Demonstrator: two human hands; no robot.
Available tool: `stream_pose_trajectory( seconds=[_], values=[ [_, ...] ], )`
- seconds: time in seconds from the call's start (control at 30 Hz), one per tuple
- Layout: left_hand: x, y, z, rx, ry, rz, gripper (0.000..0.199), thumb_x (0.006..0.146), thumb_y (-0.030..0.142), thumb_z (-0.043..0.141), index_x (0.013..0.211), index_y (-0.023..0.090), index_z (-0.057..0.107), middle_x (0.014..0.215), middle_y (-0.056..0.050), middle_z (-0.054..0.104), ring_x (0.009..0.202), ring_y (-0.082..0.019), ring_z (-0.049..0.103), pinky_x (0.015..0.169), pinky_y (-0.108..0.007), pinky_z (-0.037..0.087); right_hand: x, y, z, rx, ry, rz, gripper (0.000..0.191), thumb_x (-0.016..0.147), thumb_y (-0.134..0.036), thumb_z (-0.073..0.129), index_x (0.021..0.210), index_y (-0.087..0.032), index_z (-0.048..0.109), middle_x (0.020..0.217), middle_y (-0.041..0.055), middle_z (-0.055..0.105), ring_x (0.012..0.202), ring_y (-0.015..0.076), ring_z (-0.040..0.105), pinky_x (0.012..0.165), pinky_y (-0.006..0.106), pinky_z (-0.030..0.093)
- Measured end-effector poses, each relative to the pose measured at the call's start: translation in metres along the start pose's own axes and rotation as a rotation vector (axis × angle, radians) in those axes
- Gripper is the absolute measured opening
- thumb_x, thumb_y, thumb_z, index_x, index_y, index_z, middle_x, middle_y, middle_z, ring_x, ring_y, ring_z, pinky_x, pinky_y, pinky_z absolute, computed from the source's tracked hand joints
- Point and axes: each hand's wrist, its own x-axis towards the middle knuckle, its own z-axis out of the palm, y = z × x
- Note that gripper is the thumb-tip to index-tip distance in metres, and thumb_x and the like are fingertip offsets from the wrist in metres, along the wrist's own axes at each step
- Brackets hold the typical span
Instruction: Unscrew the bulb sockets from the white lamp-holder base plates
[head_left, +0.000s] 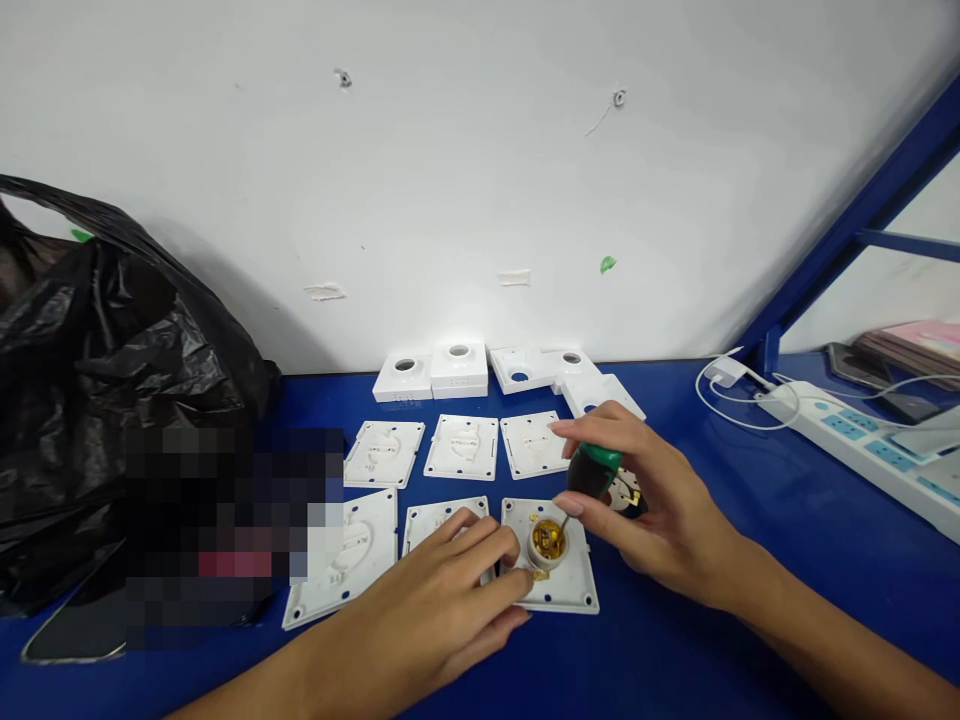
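Observation:
My right hand [652,500] is closed round the green and black handle of a screwdriver [592,470]. Its shaft slants down, and the tip is inside the brass-lined lamp socket [547,543]. That round socket sits on a white square base plate [562,595] with brass terminals beside it. Bent over the plate's left side, my left hand [457,590] grips it with the fingertips near the socket. Partly under that hand lies another white plate [442,515]. Behind my right hand, a round white part with brass terminals [624,492] is mostly covered.
Several white plates, one a larger plate [375,545], lie in rows on the blue table [675,660]. White covers with round holes [459,370] stand against the wall. A black plastic bag [112,330] fills the left. A power strip [862,440] with cables lies right.

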Motion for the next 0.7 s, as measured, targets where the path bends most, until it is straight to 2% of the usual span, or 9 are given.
stream_pose_trajectory(
  seconds=[0.1,0.27,0.37,0.43,0.57,0.7],
  values=[
    [0.001,-0.001,0.002,0.015,-0.001,0.003,0.007,0.111,0.018,0.066,0.118,0.019,0.064,0.112,-0.007,0.063,0.102,-0.027,0.062,0.101,-0.042,0.049,0.000,0.004,0.001,-0.041,0.083,0.010,0.050,0.105,-0.024,0.074,0.151,-0.030,0.056,0.106,0.0011,0.067,0.088,0.0176,0.063,0.080,0.035,0.057],
    [0.000,0.001,0.000,0.016,0.003,-0.001,0.006,0.111,0.018,0.065,0.117,0.019,0.064,0.111,-0.006,0.065,0.102,-0.025,0.064,0.104,-0.041,0.049,-0.009,0.009,0.006,-0.115,0.181,-0.026,0.062,0.097,-0.019,0.082,0.151,-0.030,0.055,0.116,0.0023,0.072,0.081,0.0157,0.067,0.073,0.033,0.058],
    [-0.001,0.003,-0.002,0.012,0.001,0.001,0.004,0.111,0.017,0.064,0.113,0.019,0.064,0.110,-0.006,0.065,0.102,-0.025,0.065,0.101,-0.040,0.049,-0.013,0.008,0.009,-0.176,0.235,-0.060,0.061,0.091,-0.016,0.088,0.143,-0.030,0.060,0.099,-0.0009,0.071,0.074,0.0168,0.066,0.071,0.035,0.058],
    [0.000,0.004,-0.003,0.002,0.008,-0.004,0.003,0.111,0.016,0.064,0.112,0.020,0.063,0.110,-0.006,0.066,0.101,-0.024,0.065,0.101,-0.040,0.049,-0.013,0.007,0.009,-0.185,0.215,-0.049,0.057,0.091,-0.015,0.087,0.141,-0.031,0.062,0.091,-0.0023,0.068,0.072,0.0176,0.064,0.068,0.035,0.057],
    [0.002,0.002,-0.001,-0.009,0.000,0.001,0.004,0.110,0.017,0.065,0.112,0.020,0.063,0.111,-0.006,0.066,0.102,-0.025,0.064,0.103,-0.041,0.048,-0.004,0.003,0.005,0.047,0.135,0.117,0.048,0.099,-0.018,0.079,0.141,-0.037,0.066,0.110,0.0023,0.070,0.085,0.0182,0.067,0.065,0.031,0.059],
    [0.003,0.001,-0.001,-0.002,0.014,0.005,0.009,0.107,0.015,0.070,0.109,0.020,0.063,0.109,-0.005,0.065,0.101,-0.024,0.064,0.098,-0.038,0.049,0.003,0.002,-0.004,0.340,0.029,0.247,0.041,0.101,-0.019,0.076,0.135,-0.041,0.070,0.109,0.0008,0.067,0.093,0.0168,0.066,0.072,0.029,0.060]
  ],
)
